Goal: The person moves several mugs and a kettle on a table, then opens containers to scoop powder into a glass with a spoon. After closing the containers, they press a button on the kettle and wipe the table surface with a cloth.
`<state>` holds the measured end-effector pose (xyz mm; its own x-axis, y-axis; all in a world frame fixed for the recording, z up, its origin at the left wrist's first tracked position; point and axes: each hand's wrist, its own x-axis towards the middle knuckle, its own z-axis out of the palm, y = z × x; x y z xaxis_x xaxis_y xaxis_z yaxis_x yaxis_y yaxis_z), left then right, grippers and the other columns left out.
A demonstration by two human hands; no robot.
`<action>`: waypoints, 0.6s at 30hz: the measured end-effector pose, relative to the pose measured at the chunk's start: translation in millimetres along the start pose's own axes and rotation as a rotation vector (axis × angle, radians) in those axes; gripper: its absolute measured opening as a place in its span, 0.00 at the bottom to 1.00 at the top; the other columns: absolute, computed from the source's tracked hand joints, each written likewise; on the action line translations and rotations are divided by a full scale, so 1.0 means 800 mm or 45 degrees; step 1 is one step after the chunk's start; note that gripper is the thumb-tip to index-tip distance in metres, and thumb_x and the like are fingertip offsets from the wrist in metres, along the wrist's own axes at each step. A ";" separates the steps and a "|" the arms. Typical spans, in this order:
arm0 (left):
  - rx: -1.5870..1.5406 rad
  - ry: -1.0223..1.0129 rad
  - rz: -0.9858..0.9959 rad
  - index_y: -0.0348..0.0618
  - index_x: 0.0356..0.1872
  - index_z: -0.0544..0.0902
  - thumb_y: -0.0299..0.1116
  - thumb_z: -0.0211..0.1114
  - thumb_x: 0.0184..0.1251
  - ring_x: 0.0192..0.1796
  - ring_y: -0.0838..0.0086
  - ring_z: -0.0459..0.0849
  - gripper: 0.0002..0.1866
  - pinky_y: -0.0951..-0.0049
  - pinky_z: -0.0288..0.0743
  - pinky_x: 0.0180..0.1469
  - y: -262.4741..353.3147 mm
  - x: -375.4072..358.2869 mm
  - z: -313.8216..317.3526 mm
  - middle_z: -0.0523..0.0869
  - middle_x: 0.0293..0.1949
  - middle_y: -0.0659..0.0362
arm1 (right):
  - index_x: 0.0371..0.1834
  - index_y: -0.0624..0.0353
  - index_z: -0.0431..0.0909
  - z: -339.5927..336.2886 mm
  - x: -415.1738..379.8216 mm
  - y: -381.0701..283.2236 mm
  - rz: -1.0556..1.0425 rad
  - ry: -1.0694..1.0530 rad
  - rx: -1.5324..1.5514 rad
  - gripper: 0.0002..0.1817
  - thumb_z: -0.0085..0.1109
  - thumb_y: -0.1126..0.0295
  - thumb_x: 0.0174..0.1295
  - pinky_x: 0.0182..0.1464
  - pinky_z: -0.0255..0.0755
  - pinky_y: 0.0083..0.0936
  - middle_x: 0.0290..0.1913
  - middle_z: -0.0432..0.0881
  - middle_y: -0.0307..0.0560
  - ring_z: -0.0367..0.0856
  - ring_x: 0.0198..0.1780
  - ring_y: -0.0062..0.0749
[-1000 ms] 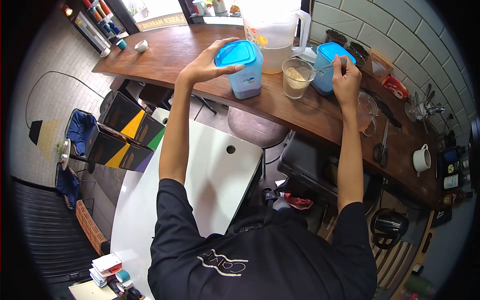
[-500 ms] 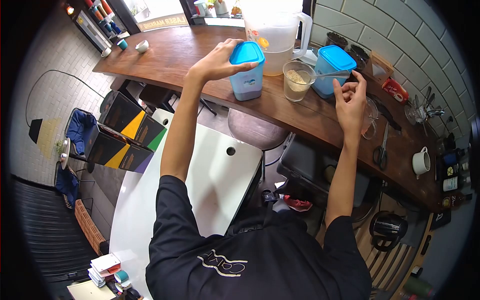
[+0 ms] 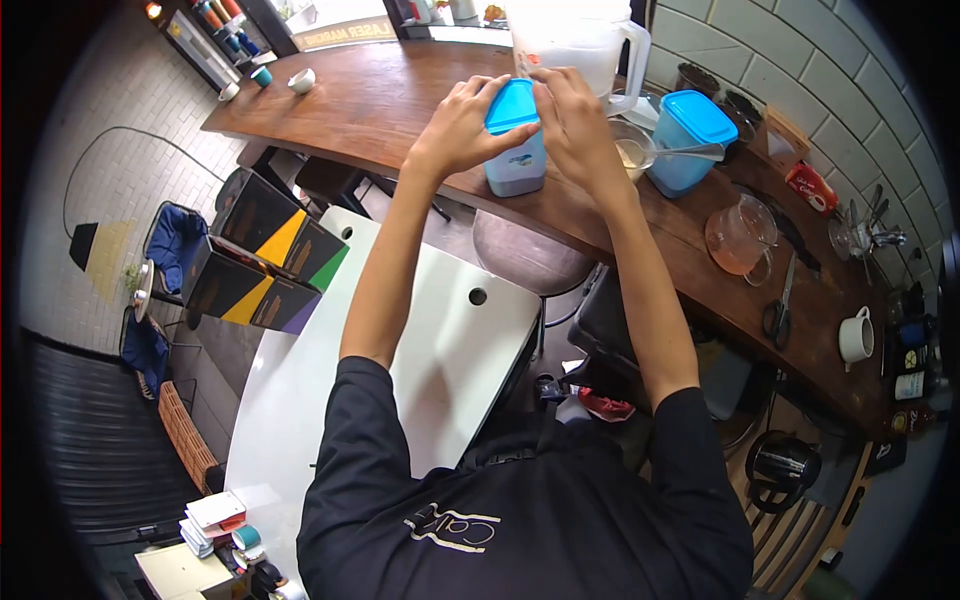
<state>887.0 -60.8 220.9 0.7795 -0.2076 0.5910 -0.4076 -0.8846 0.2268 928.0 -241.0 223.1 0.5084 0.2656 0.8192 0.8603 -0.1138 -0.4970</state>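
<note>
The left hand [image 3: 458, 130] grips the blue-lidded container [image 3: 515, 172] across its top, thumb in front and fingers behind, probably for keeping it steady. The right hand [image 3: 578, 130] has bent fingers beside the lid [image 3: 513, 104]; whether it also grips, I cannot tell. The container is near the edge of the counter [image 3: 370, 85], within easy reach, I think. It is upright, its long axis vertical, and its small print faces the person (the lid is uppermost). The glass [image 3: 634, 157], with a spoon [image 3: 692, 153], is near the right wrist.
</note>
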 end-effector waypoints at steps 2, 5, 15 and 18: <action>0.004 0.044 0.019 0.32 0.62 0.72 0.60 0.68 0.55 0.57 0.45 0.77 0.44 0.54 0.72 0.61 -0.006 -0.002 0.007 0.78 0.53 0.39 | 0.52 0.70 0.76 0.033 0.011 0.036 -0.206 -0.060 -0.197 0.16 0.47 0.68 0.71 0.55 0.70 0.45 0.51 0.78 0.66 0.78 0.51 0.59; -0.049 0.172 0.014 0.22 0.59 0.70 0.53 0.73 0.49 0.55 0.45 0.78 0.46 0.57 0.73 0.59 -0.008 -0.004 0.011 0.78 0.51 0.36 | 0.52 0.72 0.76 0.042 0.018 0.035 -0.020 -0.259 -0.110 0.20 0.44 0.64 0.72 0.62 0.67 0.41 0.55 0.77 0.66 0.76 0.58 0.60; -0.209 0.259 -0.038 0.31 0.57 0.74 0.48 0.77 0.44 0.52 0.49 0.81 0.41 0.55 0.75 0.55 -0.002 0.000 0.018 0.80 0.50 0.41 | 0.55 0.73 0.76 0.039 0.012 0.053 0.052 -0.342 0.018 0.22 0.47 0.69 0.63 0.63 0.67 0.40 0.55 0.78 0.64 0.75 0.58 0.56; -0.259 0.206 -0.113 0.32 0.57 0.75 0.47 0.77 0.43 0.53 0.49 0.81 0.40 0.57 0.75 0.56 -0.001 -0.002 0.016 0.80 0.50 0.41 | 0.56 0.72 0.76 0.038 0.013 0.058 0.054 -0.358 -0.033 0.22 0.47 0.71 0.62 0.63 0.67 0.40 0.56 0.77 0.63 0.75 0.59 0.55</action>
<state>892.0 -65.3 209.6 0.7372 -0.0489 0.6739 -0.4405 -0.7911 0.4244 971.6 -214.2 199.7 0.5161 0.5148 0.6846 0.8412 -0.1542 -0.5183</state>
